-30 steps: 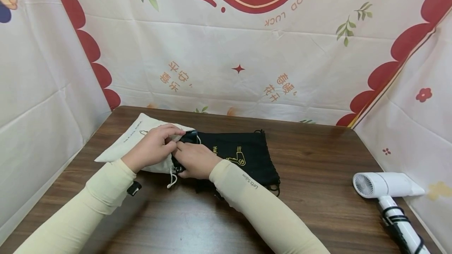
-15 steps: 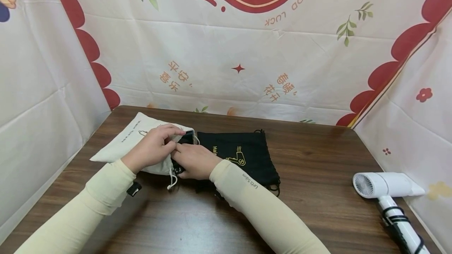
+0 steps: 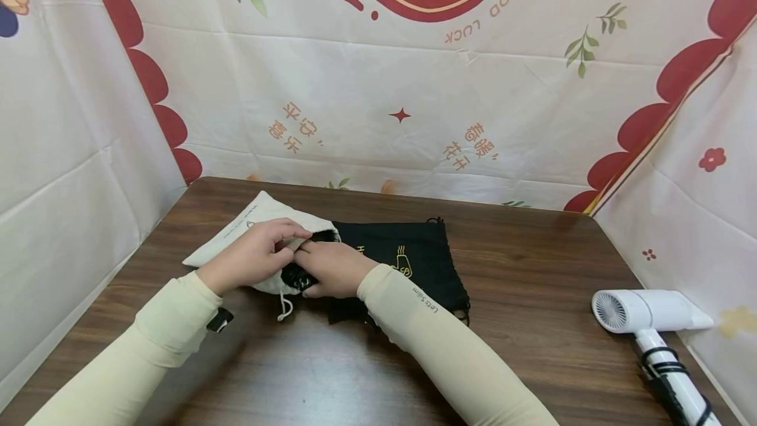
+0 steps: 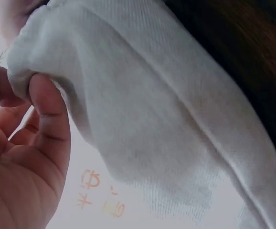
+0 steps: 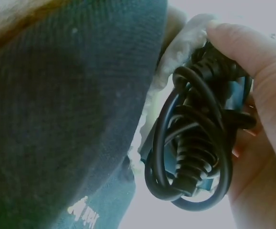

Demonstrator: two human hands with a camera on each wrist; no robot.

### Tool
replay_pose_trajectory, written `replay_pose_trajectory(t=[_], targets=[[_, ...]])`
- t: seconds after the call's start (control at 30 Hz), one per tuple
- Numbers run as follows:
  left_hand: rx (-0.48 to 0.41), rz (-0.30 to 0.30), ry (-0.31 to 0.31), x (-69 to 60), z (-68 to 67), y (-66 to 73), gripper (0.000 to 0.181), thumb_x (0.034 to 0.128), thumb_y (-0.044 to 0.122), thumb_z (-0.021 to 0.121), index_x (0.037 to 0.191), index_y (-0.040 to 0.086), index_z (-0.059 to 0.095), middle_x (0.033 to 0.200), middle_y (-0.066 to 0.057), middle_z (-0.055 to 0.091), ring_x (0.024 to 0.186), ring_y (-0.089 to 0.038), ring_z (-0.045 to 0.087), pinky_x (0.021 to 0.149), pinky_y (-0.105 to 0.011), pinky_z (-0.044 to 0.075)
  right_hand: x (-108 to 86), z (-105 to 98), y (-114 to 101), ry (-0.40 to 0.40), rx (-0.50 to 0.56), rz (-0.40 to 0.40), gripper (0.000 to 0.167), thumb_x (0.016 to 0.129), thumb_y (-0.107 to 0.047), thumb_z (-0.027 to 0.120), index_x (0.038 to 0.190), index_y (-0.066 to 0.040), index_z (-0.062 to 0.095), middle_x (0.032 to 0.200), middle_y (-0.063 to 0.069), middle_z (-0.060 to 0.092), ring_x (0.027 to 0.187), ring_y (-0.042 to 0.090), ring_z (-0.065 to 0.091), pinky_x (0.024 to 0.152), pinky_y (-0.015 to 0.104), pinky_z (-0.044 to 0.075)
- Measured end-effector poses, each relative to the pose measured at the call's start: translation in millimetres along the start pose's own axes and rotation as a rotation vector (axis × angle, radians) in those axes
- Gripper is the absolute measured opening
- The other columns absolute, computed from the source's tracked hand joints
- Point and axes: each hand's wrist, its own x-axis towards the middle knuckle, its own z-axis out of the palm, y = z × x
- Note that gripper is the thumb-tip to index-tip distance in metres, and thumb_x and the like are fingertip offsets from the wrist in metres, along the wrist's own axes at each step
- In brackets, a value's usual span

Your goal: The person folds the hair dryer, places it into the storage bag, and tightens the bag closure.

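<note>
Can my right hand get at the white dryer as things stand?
Probably, once freed: your right hand seems to hold the black cord at the mouth of the white bag. Towards the dryer, nothing tall stands in the way, just the flat black bag.

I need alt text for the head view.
A person's left hand and right hand work at the mouth of a white drawstring bag, a black item showing in its opening. A black bag lies just right; a white hair dryer rests far right on the table.
</note>
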Motion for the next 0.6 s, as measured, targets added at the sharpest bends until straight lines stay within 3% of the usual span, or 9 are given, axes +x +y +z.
replay_pose_trajectory(t=[0.2, 0.5, 0.6], targets=[[-0.003, -0.007, -0.014, -2.4, 0.4, 4.5, 0.040, 0.0844, -0.005, 0.053, 0.120, 0.003, 0.070, 0.114, -0.001, 0.067, 0.086, -0.015, 0.055, 0.073, -0.030, 0.046, -0.2, -1.9, -2.0, -0.036, 0.050, 0.041, 0.055, 0.091, -0.042, 0.071, 0.135, -0.012, 0.052, 0.136, 0.004, 0.053, 0.119, 0.015, 0.056, 0.099, 0.030, 0.045], [-0.020, -0.007, -0.061, -7.3, -1.9, 6.4, 0.044, 0.0829, -0.008, 0.053, 0.123, 0.003, 0.067, 0.117, -0.002, 0.063, 0.068, -0.009, 0.050, 0.062, -0.026, 0.043, -0.6, -1.9, -1.4, -0.021, 0.175, 0.050, 0.047, 0.093, -0.042, 0.068, 0.129, -0.015, 0.055, 0.131, 0.001, 0.057, 0.117, 0.013, 0.056, 0.098, 0.030, 0.045], [-0.036, -0.003, -0.067, -8.8, -2.2, 7.6, 0.045, 0.0825, -0.008, 0.052, 0.124, 0.004, 0.067, 0.119, -0.001, 0.062, 0.065, -0.008, 0.049, 0.059, -0.026, 0.043, -0.1, -2.4, -2.2, -0.006, 0.212, 0.067, 0.039, 0.093, -0.042, 0.068, 0.121, -0.016, 0.059, 0.121, -0.001, 0.062, 0.110, 0.011, 0.059, 0.095, 0.029, 0.046]])
